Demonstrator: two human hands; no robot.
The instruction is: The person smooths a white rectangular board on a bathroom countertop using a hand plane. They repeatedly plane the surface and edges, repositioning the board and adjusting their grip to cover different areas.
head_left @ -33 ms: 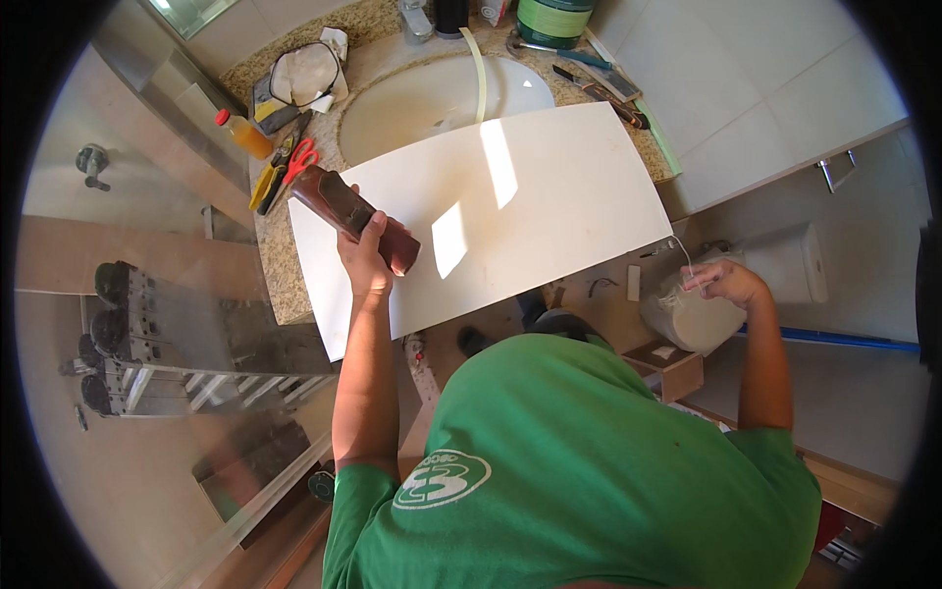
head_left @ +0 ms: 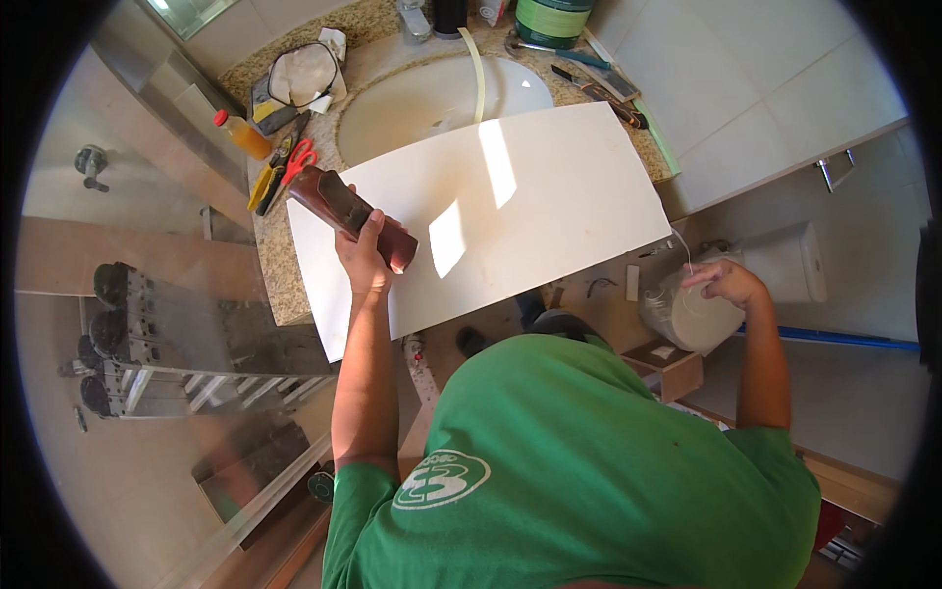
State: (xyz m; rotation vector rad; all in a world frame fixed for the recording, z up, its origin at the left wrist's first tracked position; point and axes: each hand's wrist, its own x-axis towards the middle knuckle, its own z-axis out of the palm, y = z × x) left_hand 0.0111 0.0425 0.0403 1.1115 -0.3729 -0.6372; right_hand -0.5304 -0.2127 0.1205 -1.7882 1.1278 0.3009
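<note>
A white panel [head_left: 569, 196] lies slantwise over the front of the sink counter, its near edge sticking out past the counter. My left hand [head_left: 365, 260] is closed round a brown leather-like case [head_left: 334, 201] with a flap, held over the left part of the panel. Off the panel's right corner, my right hand [head_left: 731, 283] has its fingers bent together at a thin white strip [head_left: 683, 245]. This strip runs from the corner down to the fingertips. How firmly the fingers pinch it is hard to see.
Red-handled scissors [head_left: 302, 157], yellow-handled pliers [head_left: 260, 187] and an orange bottle [head_left: 243, 135] lie left of the sink [head_left: 392, 108]. A hammer [head_left: 564, 54] and a knife [head_left: 579, 79] are at the right. A toilet [head_left: 775, 260] and a ladder [head_left: 196, 388] stand either side below.
</note>
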